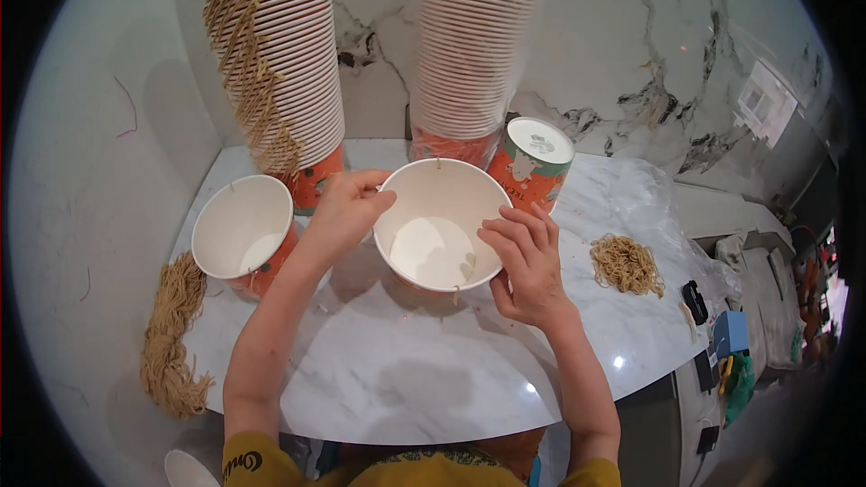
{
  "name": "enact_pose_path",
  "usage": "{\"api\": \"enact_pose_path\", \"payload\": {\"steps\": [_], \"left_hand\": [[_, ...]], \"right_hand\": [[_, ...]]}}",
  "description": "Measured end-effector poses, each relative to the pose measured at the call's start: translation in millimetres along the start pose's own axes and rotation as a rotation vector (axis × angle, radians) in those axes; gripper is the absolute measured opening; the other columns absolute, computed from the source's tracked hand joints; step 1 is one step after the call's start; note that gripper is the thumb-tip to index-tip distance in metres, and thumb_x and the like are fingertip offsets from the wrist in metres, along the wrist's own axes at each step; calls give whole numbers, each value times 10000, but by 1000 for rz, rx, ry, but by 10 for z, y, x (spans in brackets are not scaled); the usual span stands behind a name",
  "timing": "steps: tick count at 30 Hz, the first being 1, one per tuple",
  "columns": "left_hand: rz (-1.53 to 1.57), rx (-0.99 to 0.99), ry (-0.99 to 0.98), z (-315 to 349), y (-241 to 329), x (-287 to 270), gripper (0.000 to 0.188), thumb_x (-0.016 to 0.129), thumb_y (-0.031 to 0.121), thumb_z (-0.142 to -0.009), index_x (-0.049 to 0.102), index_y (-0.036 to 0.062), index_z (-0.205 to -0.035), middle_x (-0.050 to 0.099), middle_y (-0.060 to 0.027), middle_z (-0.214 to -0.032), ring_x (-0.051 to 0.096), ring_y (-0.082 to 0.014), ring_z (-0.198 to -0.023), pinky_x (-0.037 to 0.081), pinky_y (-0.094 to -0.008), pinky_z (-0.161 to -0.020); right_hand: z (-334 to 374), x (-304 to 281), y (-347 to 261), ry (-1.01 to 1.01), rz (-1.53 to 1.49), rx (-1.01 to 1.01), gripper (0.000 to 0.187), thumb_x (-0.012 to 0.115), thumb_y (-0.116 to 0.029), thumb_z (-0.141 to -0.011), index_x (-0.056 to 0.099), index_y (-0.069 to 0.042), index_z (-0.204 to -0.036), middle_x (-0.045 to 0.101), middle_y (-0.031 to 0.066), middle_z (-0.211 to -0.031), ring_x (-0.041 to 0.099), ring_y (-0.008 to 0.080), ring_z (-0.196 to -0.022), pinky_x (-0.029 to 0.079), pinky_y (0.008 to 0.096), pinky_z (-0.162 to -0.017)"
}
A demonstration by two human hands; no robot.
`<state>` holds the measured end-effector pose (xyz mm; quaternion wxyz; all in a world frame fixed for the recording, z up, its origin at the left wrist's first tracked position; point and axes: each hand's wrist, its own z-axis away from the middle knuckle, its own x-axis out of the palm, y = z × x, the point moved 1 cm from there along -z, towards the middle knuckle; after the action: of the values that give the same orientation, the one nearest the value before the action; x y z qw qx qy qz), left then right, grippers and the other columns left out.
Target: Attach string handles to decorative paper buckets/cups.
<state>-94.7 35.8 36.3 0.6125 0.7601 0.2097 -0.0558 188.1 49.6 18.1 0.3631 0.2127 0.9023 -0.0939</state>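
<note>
Both of my hands hold a large paper tub (440,191), white inside, tilted so that its opening faces me. My left hand (347,214) pinches its left rim between thumb and fingers. On the right side, my right hand (528,263) has its fingers over the rim and the thumb low against the outer wall. Short tan strings stick out at the tub's far and near rim. Another tub (236,221), orange outside, stands just left of my left forearm. A pile of short tan strings (627,264) lies to the right of my right hand.
Behind stand a tall tub stack (298,54) hung with tan strings and a plastic-wrapped stack (469,45). An upturned orange tub (532,167) is beside them. A thick string bundle (176,334) hangs over the table's left edge. Crumpled clear plastic (645,194) lies at right.
</note>
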Motion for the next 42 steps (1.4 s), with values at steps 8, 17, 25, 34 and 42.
{"api": "enact_pose_path", "payload": {"steps": [8, 17, 25, 34, 42], "left_hand": [[69, -74, 31, -97, -203, -3, 261, 680, 118, -932, 719, -57, -1121, 690, -1, -821, 590, -49, -733, 461, -226, -655], [-92, 77, 112, 113, 88, 124, 257, 705, 161, -896, 740, 15, -1105, 677, -49, -785, 582, -103, -633, 469, -290, -610], [-324, 446, -150, 544, 507, 374, 354, 616, -13, -849, 688, 48, -1190, 671, -90, -1087, 662, -201, -718, 532, -308, -674], [-365, 420, -79, 368, 310, 305, 210, 720, 81, -843, 700, 11, -1040, 659, -87, -962, 699, -196, -789, 554, -322, -700], [-3, 107, -171, 101, 202, 69, 115, 706, 48, -823, 662, -6, -914, 598, -3, -954, 628, -88, -822, 507, -246, -730]], "right_hand": [[16, 57, 73, 27, -272, 75, 401, 733, 28, -753, 650, -58, -1135, 642, 91, -1076, 595, 315, -1100, 439, 461, -958], [-77, 32, -26, 115, -157, 32, 306, 779, -22, -751, 716, -119, -1034, 639, 3, -951, 580, 230, -931, 405, 396, -858], [-82, 191, -141, 129, -65, -13, 299, 772, -55, -736, 716, -108, -1026, 619, -6, -930, 572, 213, -904, 393, 403, -831], [-149, 72, 20, 109, -193, 92, 422, 701, -33, -791, 646, -61, -1209, 628, 99, -1175, 576, 299, -1123, 411, 447, -973], [92, 240, 548, 306, -906, 854, 397, 608, -130, -981, 547, -31, -1362, 611, 86, -1268, 574, 176, -1122, 451, 335, -997]]}}
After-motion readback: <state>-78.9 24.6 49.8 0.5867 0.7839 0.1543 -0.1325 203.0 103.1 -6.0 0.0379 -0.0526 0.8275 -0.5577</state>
